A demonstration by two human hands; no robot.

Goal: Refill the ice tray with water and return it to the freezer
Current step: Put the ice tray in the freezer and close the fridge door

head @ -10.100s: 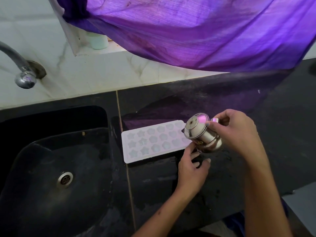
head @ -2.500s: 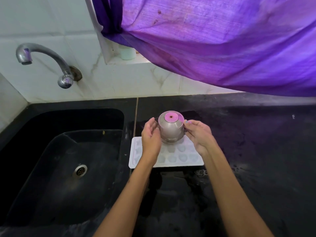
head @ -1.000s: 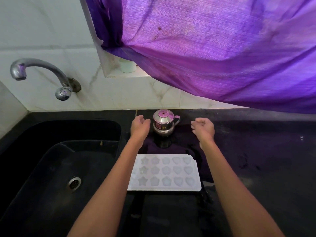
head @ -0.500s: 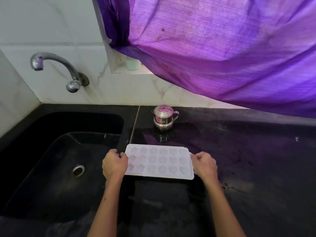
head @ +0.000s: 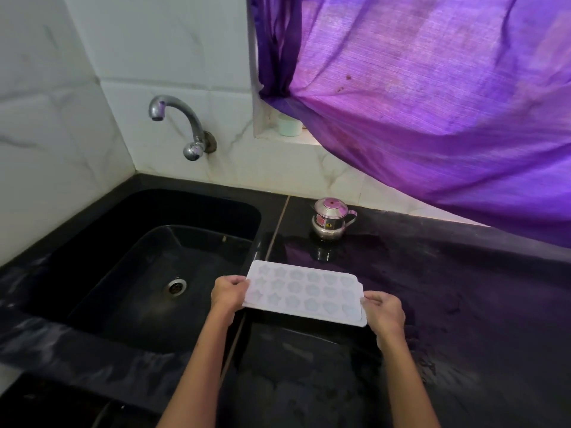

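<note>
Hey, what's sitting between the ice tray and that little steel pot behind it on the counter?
Nothing. In the head view, only bare, wet black counter with the pot's reflection separates the ice tray from the steel pot.

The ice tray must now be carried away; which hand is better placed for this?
Neither alone: the left hand and right hand each grip one end of the ice tray.

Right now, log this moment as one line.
left hand: grip on ice tray | right hand: grip on tray | steel jug: on counter
</note>
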